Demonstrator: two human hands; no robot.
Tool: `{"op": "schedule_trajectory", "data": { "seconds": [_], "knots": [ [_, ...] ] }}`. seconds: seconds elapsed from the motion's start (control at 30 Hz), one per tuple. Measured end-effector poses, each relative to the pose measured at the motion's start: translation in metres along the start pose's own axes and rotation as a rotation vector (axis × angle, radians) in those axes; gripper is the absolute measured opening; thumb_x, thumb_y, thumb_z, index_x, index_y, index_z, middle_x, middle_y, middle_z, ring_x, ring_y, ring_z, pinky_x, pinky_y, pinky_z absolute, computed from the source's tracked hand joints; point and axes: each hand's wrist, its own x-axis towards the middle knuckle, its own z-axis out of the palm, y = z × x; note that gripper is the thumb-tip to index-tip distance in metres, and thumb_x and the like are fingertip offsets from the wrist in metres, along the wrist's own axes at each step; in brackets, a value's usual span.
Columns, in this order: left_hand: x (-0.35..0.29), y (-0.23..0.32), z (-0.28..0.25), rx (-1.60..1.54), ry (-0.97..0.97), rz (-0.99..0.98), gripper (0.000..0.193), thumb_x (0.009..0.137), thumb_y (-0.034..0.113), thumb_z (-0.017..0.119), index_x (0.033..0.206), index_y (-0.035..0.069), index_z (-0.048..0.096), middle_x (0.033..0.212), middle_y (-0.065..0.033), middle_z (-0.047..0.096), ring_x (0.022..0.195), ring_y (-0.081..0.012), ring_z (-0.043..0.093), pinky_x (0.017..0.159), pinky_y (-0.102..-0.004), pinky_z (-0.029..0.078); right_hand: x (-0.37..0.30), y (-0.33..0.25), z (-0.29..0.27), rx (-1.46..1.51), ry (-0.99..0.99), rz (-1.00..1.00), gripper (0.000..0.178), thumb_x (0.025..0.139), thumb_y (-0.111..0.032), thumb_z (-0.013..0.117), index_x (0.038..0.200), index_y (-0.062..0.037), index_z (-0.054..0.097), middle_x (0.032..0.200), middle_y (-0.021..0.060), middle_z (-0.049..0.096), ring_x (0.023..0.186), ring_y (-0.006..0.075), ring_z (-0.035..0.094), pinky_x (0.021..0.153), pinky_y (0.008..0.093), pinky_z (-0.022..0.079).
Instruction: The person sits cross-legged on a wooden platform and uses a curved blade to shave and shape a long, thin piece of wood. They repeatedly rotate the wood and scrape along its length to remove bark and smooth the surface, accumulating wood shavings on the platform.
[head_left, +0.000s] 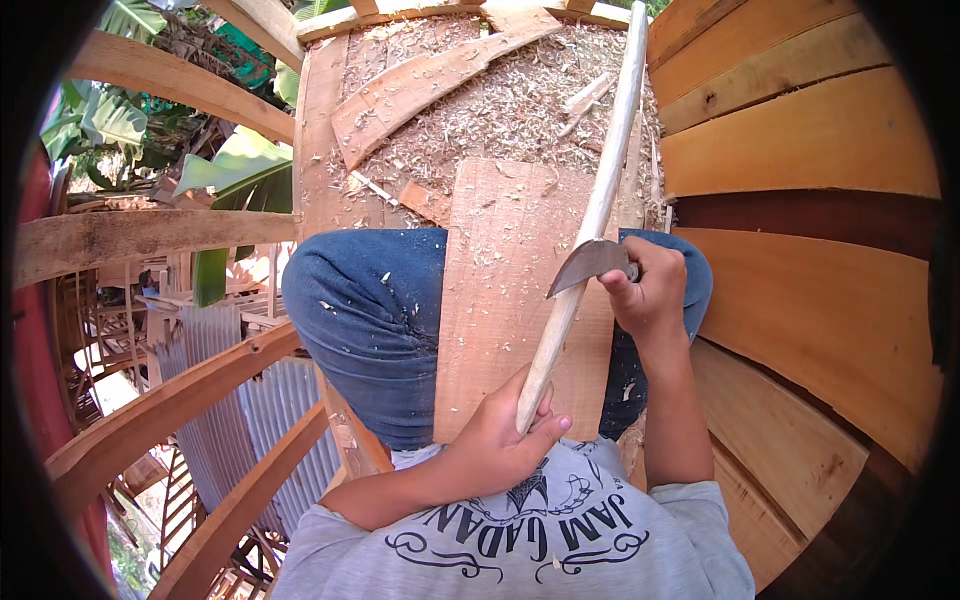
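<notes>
A long pale wooden stick slants from near my lap up to the far right, its bark partly gone. My left hand is wrapped round its near end. In my right hand is a knife with a short, broad, curved grey blade; the handle is mostly hidden by my fingers. The blade lies across the stick, touching it around the middle. Under the stick a flat wooden board rests across my lap, between my knees in blue jeans.
Curled wood shavings cover the floor ahead, with a broad offcut plank and smaller scraps among them. A plank wall rises close on the right. Wooden rails run along the left, with banana leaves and corrugated sheets beyond.
</notes>
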Motion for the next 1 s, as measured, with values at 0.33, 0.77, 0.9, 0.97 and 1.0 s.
{"op": "schedule_trajectory", "data": {
  "seconds": [0.33,0.77,0.9,0.97,1.0],
  "knots": [
    [-0.001,0.007,-0.018,-0.234,0.115,-0.138,0.019,0.088,0.006,0.06,0.086,0.005,0.042,0.073,0.0014,0.041,0.066,-0.0054,0.04,0.059,-0.0237,0.037,0.007,0.02,-0.047,0.171,0.179,0.246,0.072,0.085,-0.063,0.052,0.057,0.0018,0.042,0.049,0.0064,0.029,0.05,0.0119,0.033,0.045,0.0338,0.029],
    [0.0,-0.004,0.004,0.149,0.008,-0.007,0.015,0.091,0.009,0.054,0.094,-0.002,0.045,0.065,-0.0105,0.052,0.06,-0.0126,0.05,0.054,-0.0313,0.04,0.026,0.033,-0.02,-0.114,0.28,0.086,0.078,0.074,-0.075,0.053,0.055,-0.0005,0.046,0.044,0.0103,0.038,0.042,0.0235,0.045,0.045,0.0347,0.035],
    [-0.008,-0.004,-0.003,0.141,-0.022,-0.019,0.015,0.091,0.007,0.054,0.099,-0.001,0.044,0.07,-0.0022,0.044,0.063,-0.0079,0.043,0.056,-0.0255,0.037,0.038,0.067,-0.055,-0.01,0.274,0.334,0.073,0.086,-0.065,0.047,0.057,0.0021,0.044,0.048,0.0073,0.033,0.048,0.0151,0.033,0.047,0.034,0.031],
    [-0.004,-0.005,-0.011,0.151,0.077,0.068,0.014,0.092,0.009,0.054,0.092,-0.001,0.044,0.065,-0.0071,0.049,0.059,-0.0116,0.047,0.054,-0.0293,0.039,0.021,0.05,-0.059,-0.001,0.255,0.303,0.072,0.086,-0.064,0.05,0.057,0.0015,0.043,0.047,0.0065,0.032,0.047,0.0155,0.033,0.047,0.0343,0.031],
    [-0.001,-0.002,-0.014,0.15,0.099,0.064,0.014,0.092,0.009,0.054,0.092,-0.001,0.044,0.065,-0.0057,0.048,0.06,-0.0113,0.046,0.054,-0.029,0.039,0.008,0.029,-0.051,0.01,0.241,0.257,0.072,0.084,-0.065,0.052,0.056,0.0009,0.042,0.046,0.0068,0.033,0.045,0.0172,0.036,0.046,0.0347,0.032]
  ]
}}
